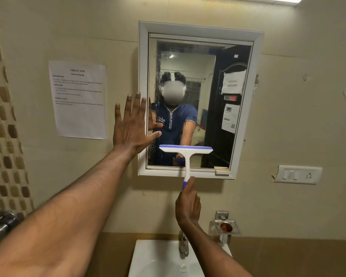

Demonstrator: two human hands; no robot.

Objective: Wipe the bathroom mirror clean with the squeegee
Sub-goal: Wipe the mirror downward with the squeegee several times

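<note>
White-and-blue plastic squeegee (186, 149) gripped by handle in right hand (188, 206), blade horizontal across lower part of white-framed bathroom mirror (200, 100), handle dropping straight down to hand. Left hand (133, 126) splayed, holding nothing, over mirror's left frame edge. Streaks remain on glass at left.

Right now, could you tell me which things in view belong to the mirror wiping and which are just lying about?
In use: squeegee, mirror, right hand gripping the handle, left hand spread at the frame.
Just there: paper notice, sink, tap, soap dish, switch plate.
</note>
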